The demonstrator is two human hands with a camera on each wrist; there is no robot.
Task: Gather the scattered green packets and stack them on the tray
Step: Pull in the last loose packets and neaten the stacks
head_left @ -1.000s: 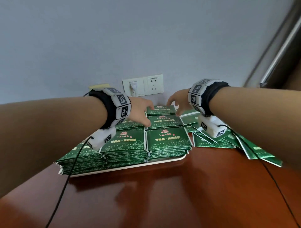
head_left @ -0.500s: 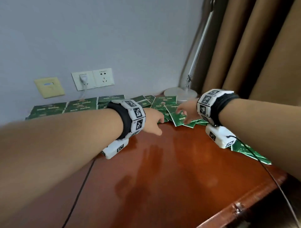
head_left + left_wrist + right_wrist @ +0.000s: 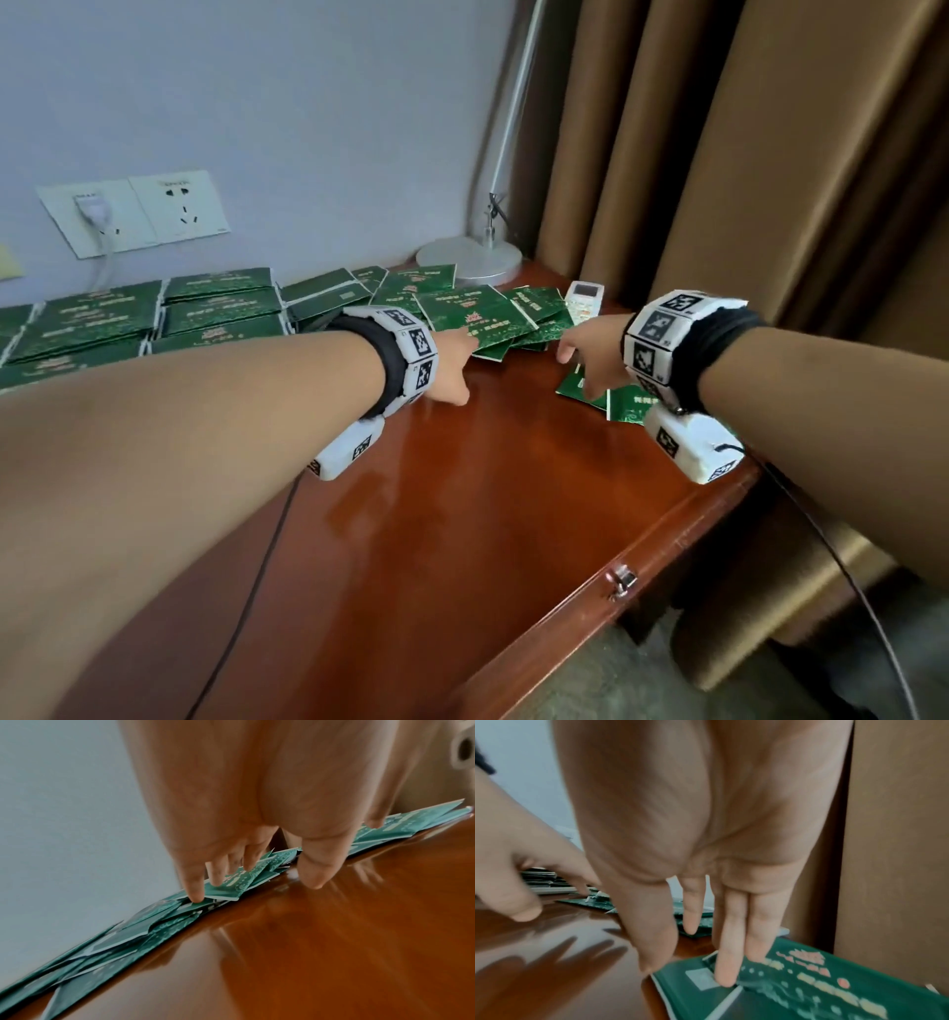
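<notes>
Head view shows the right hand (image 3: 585, 354), fingers (image 3: 725, 969) straight and holding nothing, touching the flat green foil packets (image 3: 580, 385) at centre right of the glossy brown tabletop (image 3: 488, 488), nearer than the left hand (image 3: 452, 370).

— What is the desk (image 3: 513, 514) made of?

— Reddish wood, lacquered to a high gloss; it mirrors the fingers above it. A small shiny metal catch (image 3: 621, 580) sits on its edge.

— And the green packets (image 3: 472, 318)?

— Smooth, faintly shiny foil or coated paper, I think, though the blur makes it hard to say; flat pale sealed edges, printed lettering.

— The lamp?

— The lamp base (image 3: 470, 259) and its stem look like brushed matt metal. The curtain (image 3: 719, 180) is heavy brown cloth with a soft sheen. The wall sockets (image 3: 133, 213) are glossy white plastic on a matt painted wall (image 3: 257, 103).
</notes>
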